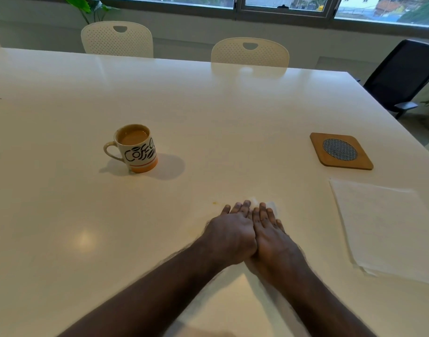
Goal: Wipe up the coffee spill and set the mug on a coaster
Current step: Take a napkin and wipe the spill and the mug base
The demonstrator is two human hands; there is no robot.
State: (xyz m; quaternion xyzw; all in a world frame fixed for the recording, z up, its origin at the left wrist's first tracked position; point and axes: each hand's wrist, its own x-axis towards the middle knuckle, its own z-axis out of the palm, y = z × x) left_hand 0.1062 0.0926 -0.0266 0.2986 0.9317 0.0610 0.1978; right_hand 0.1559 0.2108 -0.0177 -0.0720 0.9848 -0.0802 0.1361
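Observation:
A cream mug (138,152) with black "Coffee" lettering and an orange base stands at mid-left on the white table (208,105), full of milky coffee, handle to the left. A square wooden coaster (340,150) with a round woven centre lies at the right. My left hand (233,232) and my right hand (272,237) lie flat side by side near the table's front, pressing a white tissue (272,205) whose edge peeks out past the fingertips. A small orange-brown coffee drop (214,203) sits just left of my left fingertips.
A stack of white paper napkins (388,227) lies at the right, in front of the coaster. Two white perforated chairs (117,40) stand at the far side, and a black office chair (403,74) stands at the right corner. Windows and a plant are behind.

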